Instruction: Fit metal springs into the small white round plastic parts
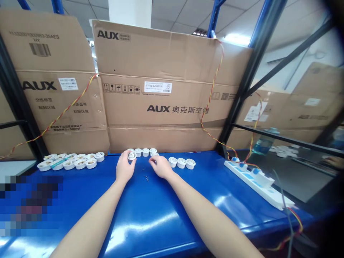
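My left hand [125,165] grips a small round white cup [132,155] between thumb and fingers, its top facing me. To the right, my right hand [161,167] has its thumb and fingers pinched together; whatever may be between them is too small to make out. Several similar white cups [145,152] stand in a row behind the hands. Beside my right hand is a short row of lidded-looking white cups [181,163]. Between and below the hands, a few tiny dark screw-like pieces [146,178] lie on the blue tabletop [142,208].
Two rows of white cups [69,164] with brownish contents stand at the left. A white power strip [258,184] with plugs and cables lies at the right edge. Cardboard panels [166,64] wall off the back, with twisted red-yellow wires [213,86] hanging down.
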The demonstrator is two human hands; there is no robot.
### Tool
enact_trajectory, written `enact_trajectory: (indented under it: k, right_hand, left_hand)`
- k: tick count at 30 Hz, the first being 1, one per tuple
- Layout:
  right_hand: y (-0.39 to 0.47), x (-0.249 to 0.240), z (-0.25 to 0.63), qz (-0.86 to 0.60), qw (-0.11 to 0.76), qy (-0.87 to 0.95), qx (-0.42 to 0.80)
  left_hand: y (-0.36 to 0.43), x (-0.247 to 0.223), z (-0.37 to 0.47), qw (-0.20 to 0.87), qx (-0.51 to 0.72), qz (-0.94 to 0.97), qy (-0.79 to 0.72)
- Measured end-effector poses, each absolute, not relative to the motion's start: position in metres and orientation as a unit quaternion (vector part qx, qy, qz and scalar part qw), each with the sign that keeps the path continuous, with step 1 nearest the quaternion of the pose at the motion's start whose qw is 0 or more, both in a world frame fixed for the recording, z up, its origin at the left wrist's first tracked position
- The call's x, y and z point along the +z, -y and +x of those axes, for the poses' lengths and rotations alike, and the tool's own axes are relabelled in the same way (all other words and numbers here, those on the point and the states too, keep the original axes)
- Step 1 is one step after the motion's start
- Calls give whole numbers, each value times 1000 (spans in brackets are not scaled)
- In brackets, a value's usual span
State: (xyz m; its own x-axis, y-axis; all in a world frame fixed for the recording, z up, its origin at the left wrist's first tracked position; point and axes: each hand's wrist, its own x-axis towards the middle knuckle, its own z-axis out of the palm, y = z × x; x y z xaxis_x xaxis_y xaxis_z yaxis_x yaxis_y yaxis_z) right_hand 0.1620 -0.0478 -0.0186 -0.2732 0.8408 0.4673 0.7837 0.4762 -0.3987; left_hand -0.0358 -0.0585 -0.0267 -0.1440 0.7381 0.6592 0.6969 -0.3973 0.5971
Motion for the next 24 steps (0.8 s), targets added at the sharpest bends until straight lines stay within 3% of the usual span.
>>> enact_trajectory:
  k: [9,24]
  right_hand:
    - [50,-26,158,-437,251,860,85]
    - [41,-36,144,-500,217,834,86]
  left_hand:
    - [60,-28,-33,23,503,664,-553]
    - [56,-35,-28,72,491,701,-513]
